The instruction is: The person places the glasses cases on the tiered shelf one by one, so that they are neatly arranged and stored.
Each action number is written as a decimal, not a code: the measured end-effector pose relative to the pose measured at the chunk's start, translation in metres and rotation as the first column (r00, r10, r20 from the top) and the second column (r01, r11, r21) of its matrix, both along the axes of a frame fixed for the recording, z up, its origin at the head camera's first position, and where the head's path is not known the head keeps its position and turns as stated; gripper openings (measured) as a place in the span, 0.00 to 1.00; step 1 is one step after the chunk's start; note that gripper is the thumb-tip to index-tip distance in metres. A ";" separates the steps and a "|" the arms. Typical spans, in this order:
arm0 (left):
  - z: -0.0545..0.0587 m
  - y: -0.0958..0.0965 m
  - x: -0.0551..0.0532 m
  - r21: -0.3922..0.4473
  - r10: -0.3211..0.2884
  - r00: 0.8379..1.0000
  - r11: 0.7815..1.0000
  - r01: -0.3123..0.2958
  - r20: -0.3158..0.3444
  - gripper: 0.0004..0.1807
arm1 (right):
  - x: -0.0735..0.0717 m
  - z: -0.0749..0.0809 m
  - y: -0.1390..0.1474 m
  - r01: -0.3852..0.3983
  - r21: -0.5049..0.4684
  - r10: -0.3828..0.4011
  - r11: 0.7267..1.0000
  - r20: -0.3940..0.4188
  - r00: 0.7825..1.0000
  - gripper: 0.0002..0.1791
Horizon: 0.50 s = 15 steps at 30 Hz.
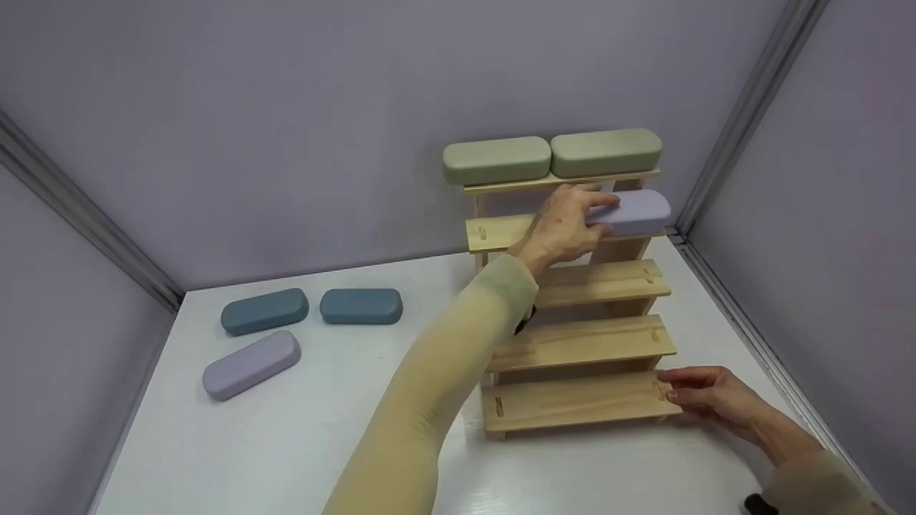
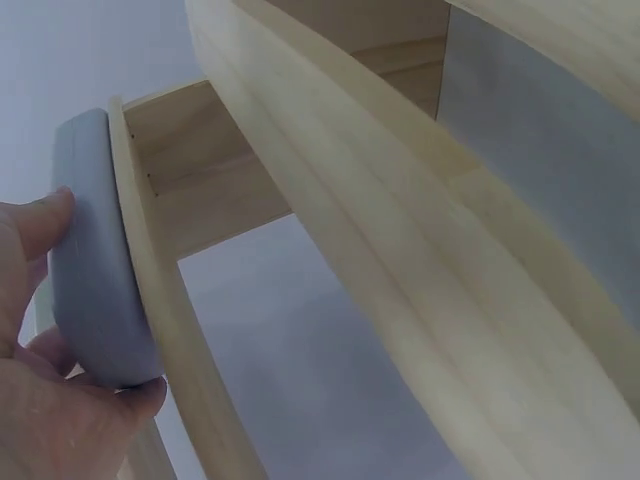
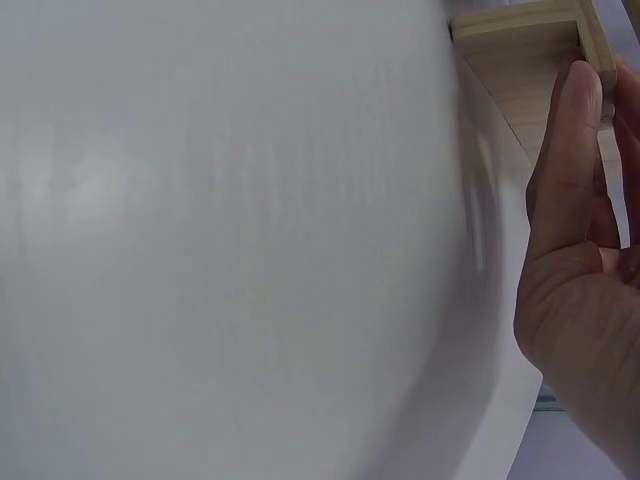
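Observation:
My left hand (image 1: 565, 222) grips the left end of a lavender glasses case (image 1: 637, 211) at the right of the second step from the top on a wooden tiered stand (image 1: 583, 404). In the left wrist view, thumb and fingers span the case (image 2: 95, 260), which lies along the step's edge. My right hand (image 1: 723, 400) pinches the right end of the lowest step; the right wrist view shows its fingertips at the board's corner (image 3: 598, 50). Two pale green cases, a left one (image 1: 497, 161) and a right one (image 1: 607, 154), sit side by side on the top step.
Left of the stand, two blue cases, one tilted (image 1: 265, 311) and one straighter (image 1: 361, 306), lie on the white table (image 1: 343, 415). A second lavender case (image 1: 252, 365) lies in front of them. Grey panels (image 1: 322, 143) enclose the table behind and at both sides.

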<state>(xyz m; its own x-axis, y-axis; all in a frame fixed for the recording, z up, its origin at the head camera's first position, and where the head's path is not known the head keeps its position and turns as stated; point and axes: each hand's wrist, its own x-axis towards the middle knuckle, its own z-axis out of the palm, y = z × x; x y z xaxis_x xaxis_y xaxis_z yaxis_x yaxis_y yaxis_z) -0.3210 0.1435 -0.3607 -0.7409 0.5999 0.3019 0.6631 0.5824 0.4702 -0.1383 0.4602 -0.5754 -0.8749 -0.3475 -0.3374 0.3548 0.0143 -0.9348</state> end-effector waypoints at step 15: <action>-0.001 -0.085 0.024 0.211 -0.142 0.988 0.966 0.152 -0.061 0.21 | 0.000 0.002 0.005 -0.006 0.002 0.006 1.000 -0.011 1.000 0.23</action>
<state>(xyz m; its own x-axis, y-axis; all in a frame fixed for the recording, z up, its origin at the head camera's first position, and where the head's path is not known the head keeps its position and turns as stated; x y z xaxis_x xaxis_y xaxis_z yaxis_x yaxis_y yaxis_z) -0.2970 0.0584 -0.3615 -0.6322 0.6188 0.4662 0.7571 0.3658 0.5413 -0.1388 0.4648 -0.5738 -0.8766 -0.3517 -0.3283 0.3442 0.0184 -0.9387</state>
